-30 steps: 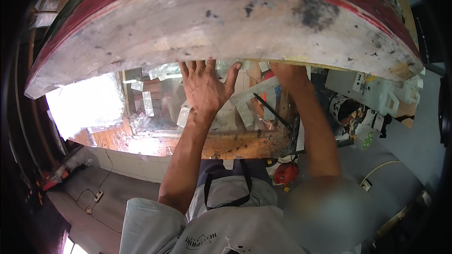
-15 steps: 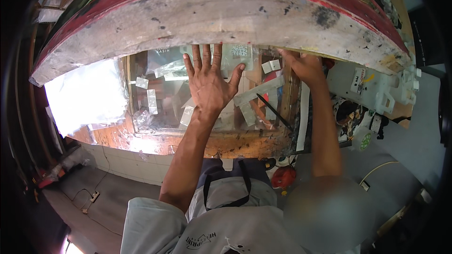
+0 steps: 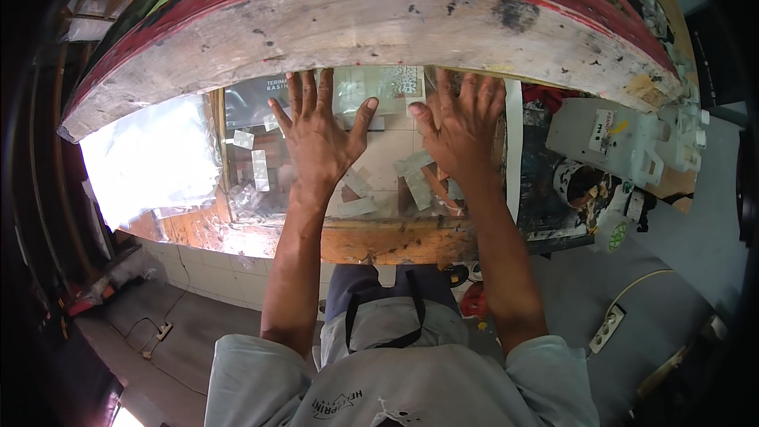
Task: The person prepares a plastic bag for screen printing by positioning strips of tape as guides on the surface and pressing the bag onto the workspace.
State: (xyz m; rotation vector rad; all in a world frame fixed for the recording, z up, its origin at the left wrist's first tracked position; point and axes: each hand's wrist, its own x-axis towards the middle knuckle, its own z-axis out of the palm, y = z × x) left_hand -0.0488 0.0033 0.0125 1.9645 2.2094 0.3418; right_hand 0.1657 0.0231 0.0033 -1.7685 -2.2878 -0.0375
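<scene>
My left hand (image 3: pixel 320 138) lies palm down with fingers spread over a glass-like work surface (image 3: pixel 387 162) set in a wooden table frame. To its right, my right hand (image 3: pixel 465 130) is also palm down, fingers apart. The fingertips of both hands reach the lower edge of a tilted wooden frame (image 3: pixel 356 28), which partly hides them. Between and beside the hands lies a thin plastic sheet (image 3: pixel 360 91) with a dark printed panel and a square code. Neither hand grips anything.
Bits of tape (image 3: pixel 259 170) are stuck around the surface. A shiny stack of plastic (image 3: pixel 150 154) lies on the left. On the right are a white strip (image 3: pixel 513 150), a whitish jug (image 3: pixel 648 154) and a stained round container (image 3: pixel 581 182). A power strip (image 3: pixel 607 328) lies lower right.
My right hand has moved left from the table's right side onto the surface beside my left hand. My left hand has shifted slightly left. The dark pen-like stick is no longer visible.
</scene>
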